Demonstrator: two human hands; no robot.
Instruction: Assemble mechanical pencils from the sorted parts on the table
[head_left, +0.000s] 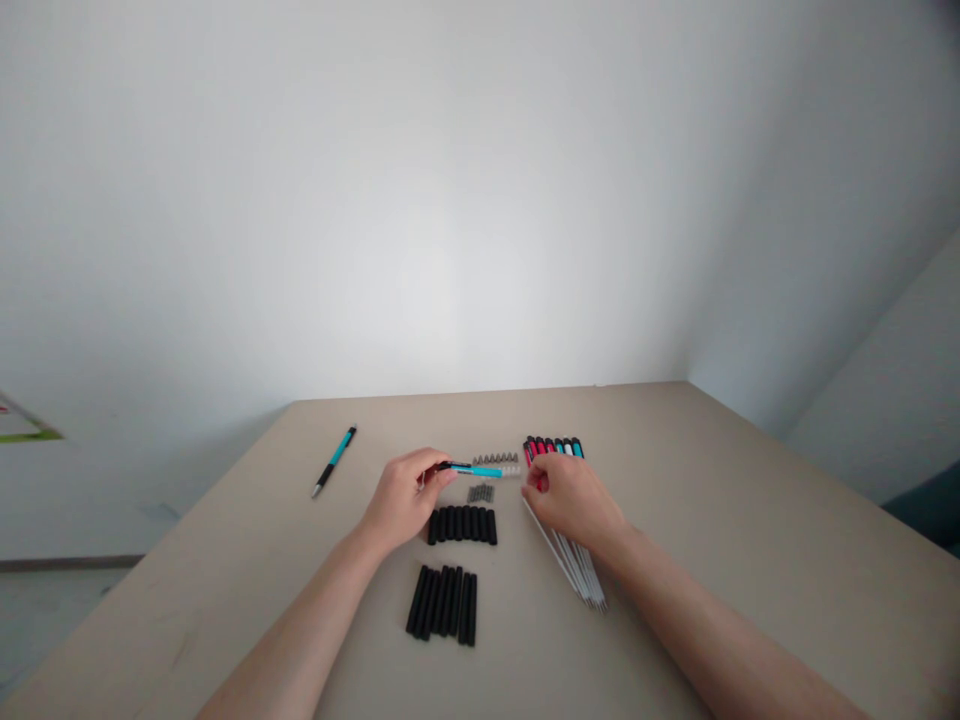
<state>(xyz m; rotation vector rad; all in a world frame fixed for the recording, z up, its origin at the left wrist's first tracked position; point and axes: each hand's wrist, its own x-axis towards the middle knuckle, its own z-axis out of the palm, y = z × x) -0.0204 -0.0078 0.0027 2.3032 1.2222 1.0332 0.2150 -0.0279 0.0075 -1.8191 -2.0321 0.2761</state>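
Note:
My left hand (405, 497) pinches a turquoise pen barrel (480, 471) by its black clip end, the open end pointing right. To its right, my right hand (576, 500) is closed, thumb and fingertips together; anything between them is too small to make out. Small clear plastic pieces (513, 470) lie between the two hands, partly behind the barrel. Under my right hand and wrist are several white pen refills (581, 580) in a fan. Pink, turquoise and white pen barrels (556, 445) stand in a row just beyond it, partly covered.
Metal pen tips (496, 458) form a row at the back, with small springs (481, 493) nearer. Two groups of black tubes, an upper row (463, 525) and a lower row (442, 605), lie in front. A whole turquoise pen (334, 462) rests at the left of the table (247, 560).

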